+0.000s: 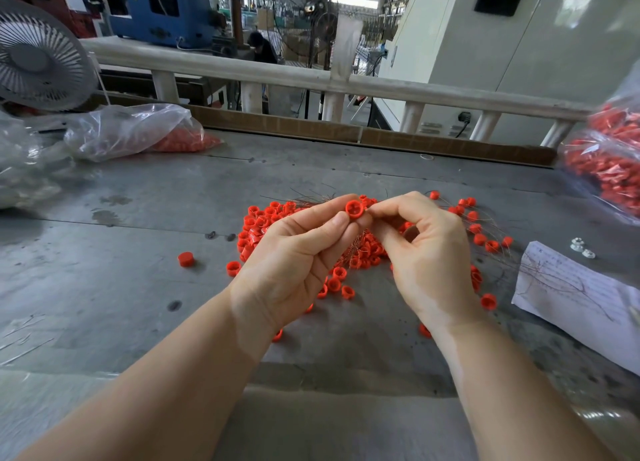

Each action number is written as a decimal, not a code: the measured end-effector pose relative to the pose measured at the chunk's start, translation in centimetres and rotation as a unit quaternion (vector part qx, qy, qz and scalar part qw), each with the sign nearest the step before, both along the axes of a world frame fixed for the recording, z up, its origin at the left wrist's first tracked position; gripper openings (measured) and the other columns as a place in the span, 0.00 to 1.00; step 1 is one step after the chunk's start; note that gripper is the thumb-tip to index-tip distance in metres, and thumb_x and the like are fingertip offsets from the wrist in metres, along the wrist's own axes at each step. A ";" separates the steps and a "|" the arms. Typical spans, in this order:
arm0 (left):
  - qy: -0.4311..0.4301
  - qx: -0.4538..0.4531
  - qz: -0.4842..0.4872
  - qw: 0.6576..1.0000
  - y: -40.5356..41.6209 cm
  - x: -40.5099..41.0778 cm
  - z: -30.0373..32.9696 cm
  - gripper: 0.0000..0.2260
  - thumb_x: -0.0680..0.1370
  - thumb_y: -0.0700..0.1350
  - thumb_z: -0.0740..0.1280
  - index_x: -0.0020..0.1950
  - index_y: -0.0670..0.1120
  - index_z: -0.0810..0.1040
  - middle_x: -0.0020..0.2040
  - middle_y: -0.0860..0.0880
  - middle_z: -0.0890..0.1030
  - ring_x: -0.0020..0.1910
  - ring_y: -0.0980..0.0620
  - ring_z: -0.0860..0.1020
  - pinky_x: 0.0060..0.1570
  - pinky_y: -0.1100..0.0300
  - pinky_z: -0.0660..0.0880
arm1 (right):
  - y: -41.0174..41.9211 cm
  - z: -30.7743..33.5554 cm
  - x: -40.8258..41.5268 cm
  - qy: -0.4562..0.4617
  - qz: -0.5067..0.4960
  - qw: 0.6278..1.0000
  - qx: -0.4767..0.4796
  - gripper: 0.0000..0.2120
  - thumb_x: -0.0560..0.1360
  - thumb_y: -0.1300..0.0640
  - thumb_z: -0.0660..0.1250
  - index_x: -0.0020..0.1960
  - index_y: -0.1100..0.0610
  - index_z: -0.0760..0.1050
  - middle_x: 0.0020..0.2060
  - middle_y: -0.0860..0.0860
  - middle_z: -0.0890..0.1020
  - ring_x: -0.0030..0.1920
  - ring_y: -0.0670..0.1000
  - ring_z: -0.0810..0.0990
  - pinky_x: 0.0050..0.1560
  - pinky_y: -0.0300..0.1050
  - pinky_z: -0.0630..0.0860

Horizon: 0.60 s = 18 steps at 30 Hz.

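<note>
Grey tabletop [138,287] on a factory floor, and we're holding both hands up over it. We're keeping one red cap [354,209] in the air above the pile, open side facing us. Left hand [294,256]: its grip is pinching the cap between thumb and fingertips. Right hand [426,252]: narrow grip, thumb and forefinger closing on the cap's right edge, other fingers curling underneath. Loose red caps [263,221] are lying heaped directly below, with thin wires [311,197] sticking out of the heap's far side. A lone cap [186,259] is sitting apart to the left. A paper sheet [571,287] is lying to the right, with small white nuts [581,247] just beyond it. Plastic bags of red parts are sitting far left [138,131] and far right [609,169]. A fan [38,58] is standing back left.
</note>
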<state>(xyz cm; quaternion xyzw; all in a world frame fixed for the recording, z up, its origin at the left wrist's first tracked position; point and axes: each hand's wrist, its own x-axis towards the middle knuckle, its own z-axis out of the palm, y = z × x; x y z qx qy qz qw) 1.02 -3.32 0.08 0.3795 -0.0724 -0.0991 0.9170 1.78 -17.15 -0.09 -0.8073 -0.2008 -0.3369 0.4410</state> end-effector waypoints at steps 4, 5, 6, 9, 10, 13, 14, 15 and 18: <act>0.005 -0.013 0.006 1.000 0.0 0.1 0.0 0.10 0.66 0.35 0.65 0.40 0.42 0.86 0.40 0.44 0.85 0.41 0.54 0.84 0.38 0.69 0.78 | 0.1 0.0 -0.1 0.001 0.009 1.000 -0.004 0.06 0.70 0.68 0.71 0.43 0.59 0.82 0.37 0.51 0.81 0.41 0.44 0.77 0.41 0.27 0.69; 0.007 -0.020 0.007 1.000 0.0 0.1 0.0 0.10 0.66 0.35 0.65 0.40 0.41 0.85 0.40 0.43 0.85 0.41 0.53 0.84 0.38 0.69 0.78 | 0.1 0.0 -0.1 0.000 0.014 1.000 -0.004 0.06 0.71 0.68 0.70 0.44 0.59 0.82 0.38 0.51 0.81 0.41 0.44 0.77 0.42 0.27 0.68; 0.010 -0.027 0.008 1.000 0.0 0.2 0.0 0.10 0.66 0.35 0.65 0.40 0.41 0.85 0.40 0.43 0.85 0.41 0.53 0.84 0.37 0.69 0.78 | 0.1 0.0 -0.1 -0.001 0.018 1.000 -0.004 0.06 0.71 0.68 0.70 0.44 0.60 0.82 0.38 0.50 0.81 0.42 0.44 0.77 0.42 0.27 0.68; 0.014 -0.039 0.011 0.999 0.0 0.2 0.0 0.10 0.67 0.35 0.65 0.40 0.40 0.85 0.41 0.43 0.85 0.42 0.53 0.84 0.37 0.69 0.78 | 0.2 0.1 -0.1 -0.003 0.024 1.000 -0.003 0.07 0.72 0.69 0.69 0.46 0.61 0.82 0.39 0.48 0.79 0.43 0.43 0.77 0.44 0.27 0.69; 0.013 -0.040 0.011 0.999 0.0 0.2 0.0 0.10 0.67 0.35 0.65 0.40 0.40 0.85 0.40 0.43 0.85 0.42 0.53 0.84 0.37 0.69 0.78 | 0.2 0.1 -0.1 -0.003 0.025 1.000 -0.002 0.07 0.72 0.69 0.69 0.46 0.61 0.82 0.39 0.48 0.79 0.43 0.43 0.77 0.44 0.27 0.69; 0.011 -0.042 0.011 0.999 0.0 0.1 0.0 0.09 0.67 0.36 0.64 0.40 0.41 0.85 0.40 0.43 0.84 0.42 0.53 0.84 0.37 0.69 0.78 | 0.3 0.1 -0.1 -0.002 0.029 1.000 0.002 0.07 0.72 0.69 0.69 0.46 0.61 0.82 0.39 0.49 0.79 0.43 0.43 0.77 0.43 0.27 0.69; 0.010 -0.042 0.011 0.999 0.0 0.2 0.0 0.09 0.67 0.36 0.65 0.39 0.41 0.85 0.40 0.43 0.84 0.42 0.53 0.84 0.37 0.69 0.78 | 0.3 0.1 -0.1 -0.002 0.028 1.000 0.003 0.07 0.72 0.69 0.69 0.46 0.61 0.82 0.39 0.49 0.79 0.43 0.43 0.77 0.44 0.27 0.69; 0.009 -0.042 0.010 0.999 0.0 0.2 0.0 0.09 0.67 0.36 0.65 0.39 0.41 0.85 0.40 0.43 0.84 0.42 0.53 0.84 0.37 0.69 0.78 | 0.3 0.1 -0.1 -0.003 0.027 1.000 0.002 0.07 0.72 0.69 0.69 0.46 0.61 0.82 0.39 0.49 0.79 0.43 0.43 0.77 0.44 0.28 0.69; 0.006 -0.042 0.004 0.999 0.1 0.2 -0.1 0.09 0.68 0.36 0.64 0.40 0.41 0.85 0.41 0.43 0.85 0.43 0.52 0.84 0.37 0.68 0.78 | 0.3 0.1 -0.1 -0.004 0.025 1.000 0.001 0.07 0.72 0.69 0.69 0.47 0.61 0.82 0.39 0.47 0.78 0.42 0.42 0.77 0.43 0.27 0.69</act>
